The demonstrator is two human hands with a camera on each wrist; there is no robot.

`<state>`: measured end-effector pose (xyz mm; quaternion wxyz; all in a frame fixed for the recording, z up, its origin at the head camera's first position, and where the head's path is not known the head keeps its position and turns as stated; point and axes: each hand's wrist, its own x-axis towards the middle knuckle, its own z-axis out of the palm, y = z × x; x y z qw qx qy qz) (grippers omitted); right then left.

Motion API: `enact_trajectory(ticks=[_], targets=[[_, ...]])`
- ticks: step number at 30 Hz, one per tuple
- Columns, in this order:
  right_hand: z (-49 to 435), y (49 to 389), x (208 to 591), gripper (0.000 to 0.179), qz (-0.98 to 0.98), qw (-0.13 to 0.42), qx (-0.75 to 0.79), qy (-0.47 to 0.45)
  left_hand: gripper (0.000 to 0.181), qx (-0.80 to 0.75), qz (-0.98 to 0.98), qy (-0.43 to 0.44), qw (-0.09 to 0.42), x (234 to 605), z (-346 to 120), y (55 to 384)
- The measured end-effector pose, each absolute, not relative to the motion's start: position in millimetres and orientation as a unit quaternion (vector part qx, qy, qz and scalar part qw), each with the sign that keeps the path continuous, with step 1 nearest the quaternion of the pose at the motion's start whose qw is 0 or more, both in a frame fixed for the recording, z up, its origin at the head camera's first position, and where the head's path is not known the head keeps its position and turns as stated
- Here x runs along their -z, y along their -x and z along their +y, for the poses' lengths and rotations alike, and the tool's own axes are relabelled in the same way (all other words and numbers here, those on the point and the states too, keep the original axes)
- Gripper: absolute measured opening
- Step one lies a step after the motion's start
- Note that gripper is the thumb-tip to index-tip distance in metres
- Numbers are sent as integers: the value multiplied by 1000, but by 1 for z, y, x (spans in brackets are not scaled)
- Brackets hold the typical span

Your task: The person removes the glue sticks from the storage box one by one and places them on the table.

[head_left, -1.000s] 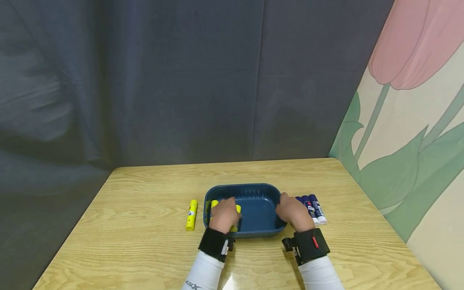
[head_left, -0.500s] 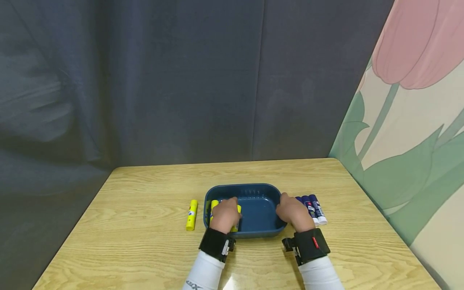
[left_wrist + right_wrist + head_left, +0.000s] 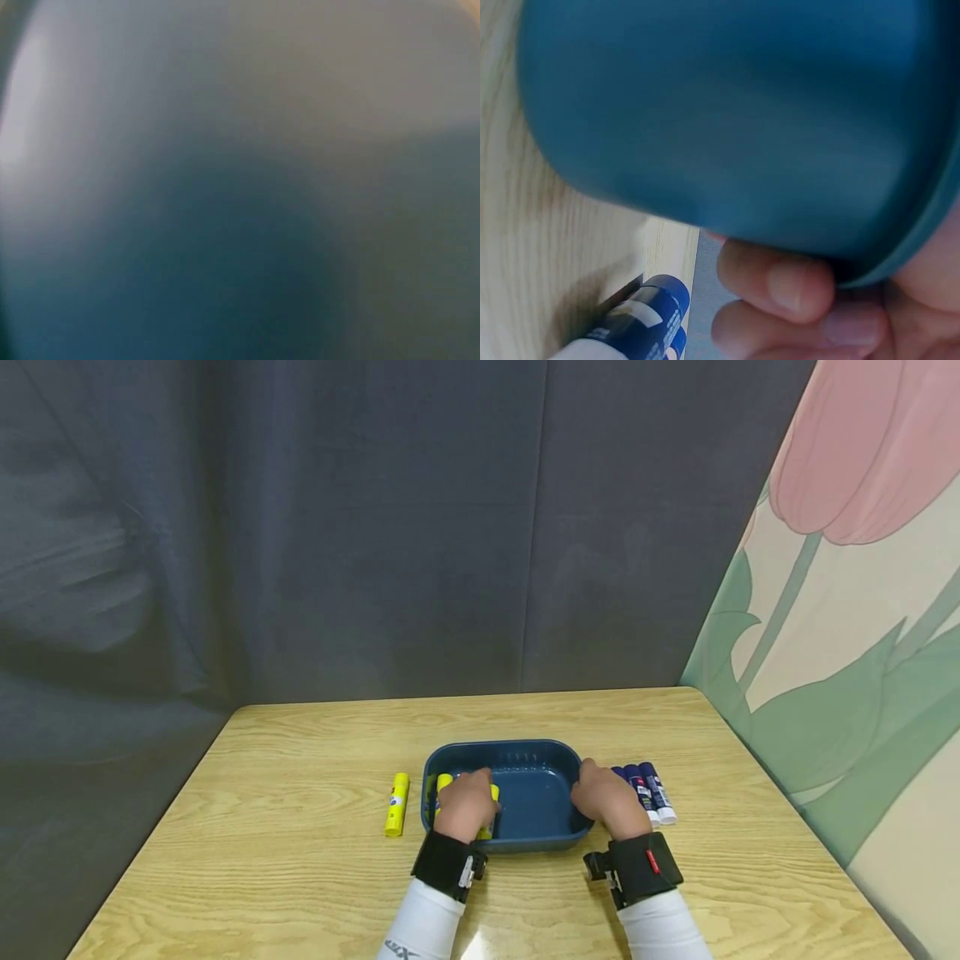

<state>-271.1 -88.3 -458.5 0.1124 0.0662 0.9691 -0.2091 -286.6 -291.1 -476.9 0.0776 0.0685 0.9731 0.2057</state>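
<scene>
A dark blue plastic tray (image 3: 536, 806) sits mid-table in the head view. My left hand (image 3: 467, 804) reaches down into its left part, its fingers curled over a yellow glue stick (image 3: 488, 827) that shows at its right side; the fingertips are hidden. Another yellow glue stick (image 3: 444, 781) peeks out behind that hand. My right hand (image 3: 606, 795) grips the tray's right end, and the right wrist view shows curled fingers (image 3: 787, 289) at the rim. The left wrist view is a blue-grey blur.
One yellow glue stick (image 3: 397, 805) lies left of the tray on the wooden table (image 3: 300, 860). Several navy glue sticks (image 3: 651, 793) with white ends lie beside my right hand. A dark curtain (image 3: 390, 527) hangs behind the table, and a flower-painted wall (image 3: 862, 693) stands right.
</scene>
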Motion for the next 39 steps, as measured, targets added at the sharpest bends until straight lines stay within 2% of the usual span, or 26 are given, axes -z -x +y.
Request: enact_trajectory(ticks=[15,28,39], targets=[[-90,271,458,50,970,112,208,-64,49,-201,974,-68,77,478,-290,287],[-91,273,459,49,970,110,207,-61,56,-166,980,-52,101,478,-286,291],[-94,274,458,49,970,107,210,-59,55,-168,980,-59,84,476,-290,288]])
